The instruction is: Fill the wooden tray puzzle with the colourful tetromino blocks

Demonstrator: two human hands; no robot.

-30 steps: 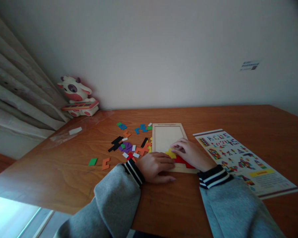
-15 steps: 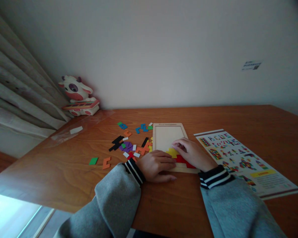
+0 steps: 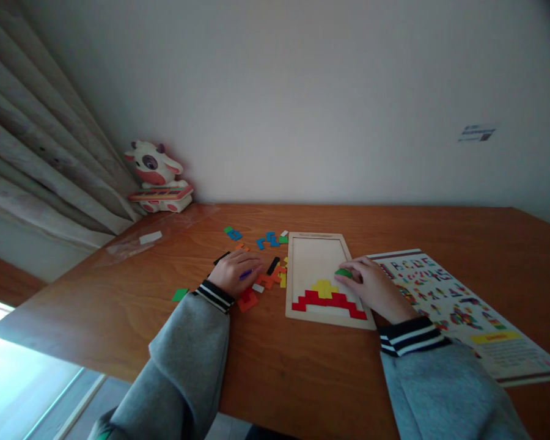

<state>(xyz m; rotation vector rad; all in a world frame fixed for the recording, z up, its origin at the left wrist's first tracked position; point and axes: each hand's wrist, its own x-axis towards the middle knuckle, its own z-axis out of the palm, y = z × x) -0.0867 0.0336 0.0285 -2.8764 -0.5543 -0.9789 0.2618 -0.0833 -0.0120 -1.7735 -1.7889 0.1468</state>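
My left hand [image 3: 236, 272] is over the loose puzzle pieces left of the board, with its fingers curled. A sliver of a purple puzzle piece [image 3: 245, 274] shows between thumb and fingers; the rest of it is hidden. Above the right side of the wooden puzzle board [image 3: 316, 256], my right hand [image 3: 371, 282] pinches a green puzzle piece [image 3: 343, 273]. Red pieces [image 3: 330, 300] form a stepped arch low in the board, and a yellow piece [image 3: 324, 288] sits on top in the middle.
Orange pieces [image 3: 268, 281], blue pieces [image 3: 270, 238], a black piece [image 3: 273, 265] and others lie left of the board. A green piece [image 3: 180, 295] lies apart. A printed pattern sheet [image 3: 495, 354] is at right, a cow toy [image 3: 161, 177] at back left.
My left hand has moved left from the board's lower edge to the loose pieces. My right hand has shifted slightly off the yellow piece, and a green piece now shows in its fingers.
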